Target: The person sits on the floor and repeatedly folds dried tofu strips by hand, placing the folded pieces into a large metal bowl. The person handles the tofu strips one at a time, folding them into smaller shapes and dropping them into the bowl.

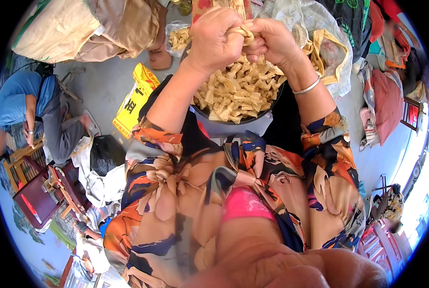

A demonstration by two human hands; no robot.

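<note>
Both hands meet above a round dark basin [252,120] heaped with knotted tan strips [236,94], which look like dried tofu skin. Between the hands is one more tan strip [248,33], looped into a knot. My left hand [216,37] is closed in a fist on one end of it. My right hand [270,41], with a silver bangle on its wrist, pinches the other side between thumb and fingers. Behind the hands stands a wooden board [236,7], partly hidden by them. Long unknotted tan strips [324,57] lie on clear plastic to the right.
A clear bag of tan pieces [178,37] is left of the basin. A yellow printed bag [132,102] lies on the floor. Large sacks [88,28] stand at upper left. A person in blue [23,97] sits at left; other people are at right. A pink cloth bundle [384,104] lies at right.
</note>
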